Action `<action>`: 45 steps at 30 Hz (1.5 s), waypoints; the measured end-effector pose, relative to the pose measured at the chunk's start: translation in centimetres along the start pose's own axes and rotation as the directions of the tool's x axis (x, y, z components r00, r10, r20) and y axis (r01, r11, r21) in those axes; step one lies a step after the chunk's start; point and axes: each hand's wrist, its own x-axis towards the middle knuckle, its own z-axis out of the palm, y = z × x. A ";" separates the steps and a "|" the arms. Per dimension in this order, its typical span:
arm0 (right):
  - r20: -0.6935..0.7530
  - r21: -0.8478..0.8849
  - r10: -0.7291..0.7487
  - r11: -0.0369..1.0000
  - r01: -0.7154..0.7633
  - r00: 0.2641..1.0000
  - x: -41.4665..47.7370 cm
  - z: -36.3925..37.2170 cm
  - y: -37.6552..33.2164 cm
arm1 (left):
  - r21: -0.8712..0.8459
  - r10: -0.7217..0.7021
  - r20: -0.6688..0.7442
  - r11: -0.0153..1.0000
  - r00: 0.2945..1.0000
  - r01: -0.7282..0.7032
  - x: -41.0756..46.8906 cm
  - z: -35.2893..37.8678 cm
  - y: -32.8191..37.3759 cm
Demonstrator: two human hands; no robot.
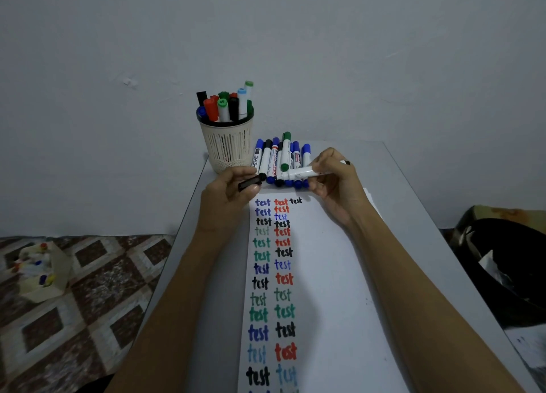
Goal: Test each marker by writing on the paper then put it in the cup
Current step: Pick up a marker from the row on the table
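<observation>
My right hand point(334, 182) holds a white marker point(301, 173) level above the top of the paper point(339, 289), its uncapped end pointing left. My left hand point(233, 190) grips the black cap point(249, 183) just left of that end, a small gap between them. The paper carries columns of "test" words in blue, red, black and green; a black "test" starts a third column at the top. Several capped markers point(280, 159) lie in a row behind my hands. The cream slotted cup point(227, 144) at the table's far left corner holds several markers upright.
The grey table point(419, 215) ends at a plain wall behind the cup. Left of the table is patterned floor with a bag of small bottles point(41, 268). A black bin point(508, 268) with crumpled paper stands to the right.
</observation>
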 end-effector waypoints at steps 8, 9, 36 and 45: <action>0.062 -0.072 0.023 0.997 -0.018 0.998 0.2 -0.2 0.4 | -0.156 -0.072 0.046 0.985 0.996 0.079 -0.4 0.4 0.9; 0.076 -0.082 0.030 0.996 -0.023 0.997 0.2 -0.2 0.5 | -0.152 -0.068 0.062 0.985 0.996 0.077 -0.4 0.4 1.0; 0.171 -0.473 0.157 0.879 -0.058 0.973 0.1 0.5 -1.0 | -0.099 -0.015 -0.047 0.995 0.999 0.011 -0.6 0.0 0.6; 0.340 -0.841 0.151 0.491 0.228 0.928 0.3 1.1 -1.3 | 0.009 0.059 0.033 0.998 0.998 -0.059 -0.5 0.4 0.6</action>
